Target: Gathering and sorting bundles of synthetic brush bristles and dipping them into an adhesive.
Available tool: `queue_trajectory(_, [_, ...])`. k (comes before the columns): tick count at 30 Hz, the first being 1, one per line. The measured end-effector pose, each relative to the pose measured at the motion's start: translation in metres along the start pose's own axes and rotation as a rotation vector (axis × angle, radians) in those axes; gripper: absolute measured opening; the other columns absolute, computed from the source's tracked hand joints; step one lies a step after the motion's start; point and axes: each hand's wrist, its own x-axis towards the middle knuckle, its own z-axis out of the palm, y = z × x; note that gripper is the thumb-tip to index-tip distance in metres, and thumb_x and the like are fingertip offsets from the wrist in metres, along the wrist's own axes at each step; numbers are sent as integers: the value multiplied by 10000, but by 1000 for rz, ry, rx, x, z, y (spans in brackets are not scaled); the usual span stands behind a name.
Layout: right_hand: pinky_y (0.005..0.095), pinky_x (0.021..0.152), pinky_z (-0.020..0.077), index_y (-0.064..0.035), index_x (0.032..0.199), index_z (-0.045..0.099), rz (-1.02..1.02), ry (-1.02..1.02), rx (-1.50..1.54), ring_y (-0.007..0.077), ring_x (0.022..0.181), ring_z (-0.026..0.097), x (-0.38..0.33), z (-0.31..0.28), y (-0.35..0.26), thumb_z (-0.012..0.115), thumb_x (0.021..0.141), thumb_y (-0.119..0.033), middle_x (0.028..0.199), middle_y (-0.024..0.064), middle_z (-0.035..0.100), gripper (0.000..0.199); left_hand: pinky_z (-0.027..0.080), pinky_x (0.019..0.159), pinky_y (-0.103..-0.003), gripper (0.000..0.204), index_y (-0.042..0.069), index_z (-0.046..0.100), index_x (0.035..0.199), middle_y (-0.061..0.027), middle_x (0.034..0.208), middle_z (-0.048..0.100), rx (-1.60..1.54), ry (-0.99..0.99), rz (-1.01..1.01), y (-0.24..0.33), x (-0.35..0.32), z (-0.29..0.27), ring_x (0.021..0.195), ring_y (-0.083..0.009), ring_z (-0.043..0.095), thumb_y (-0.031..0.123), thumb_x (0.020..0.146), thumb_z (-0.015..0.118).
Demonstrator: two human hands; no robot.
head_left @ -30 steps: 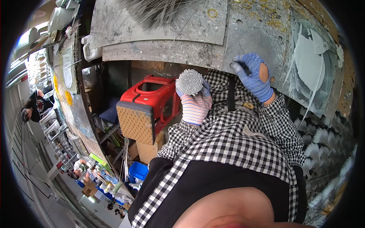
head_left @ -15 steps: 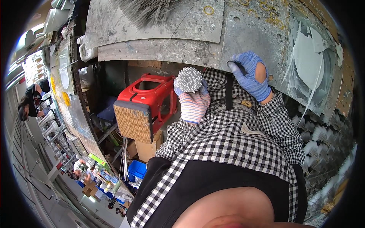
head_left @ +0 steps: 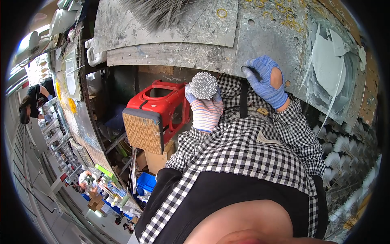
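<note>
My left hand (head_left: 206,112), in a pink, white and blue striped glove, is closed around a tight round bundle of thin rods (head_left: 203,86). Their silvery, bead-like ends face up; the rest of the bundle is hidden below them. At the front edge of the worktable (head_left: 170,55), my right hand (head_left: 266,79) wears a blue knitted glove with a hole over its back. Its fingers curl in toward the thumb, and anything between them is hidden. Loose grey thin strands (head_left: 156,14) lie fanned on the table at the far side.
A red plastic stool (head_left: 156,99) with a woven-pattern pad (head_left: 142,132) stands left of my left hand. White paste (head_left: 327,61) covers a board on the right. Grey-white brush-like tufts (head_left: 345,146) fill the lower right. A white jug (head_left: 94,53) sits at the table's left. Other people work farther left.
Both hands hold nearly the same pose, and the bundle stays in my left hand. The view has shifted very slightly. A person at the far left has moved a little.
</note>
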Motion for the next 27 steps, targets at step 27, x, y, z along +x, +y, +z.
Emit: queue_trajectory(27, [392, 555, 478, -76, 917, 644, -877, -350, -386, 308, 621, 613, 141, -207, -101, 718, 822, -313, 730, 91, 620, 266, 500, 673, -255, 338, 23, 571, 1217, -1, 876, 643, 1412, -1615, 154, -54, -61, 223, 754, -80, 576, 33, 886, 636])
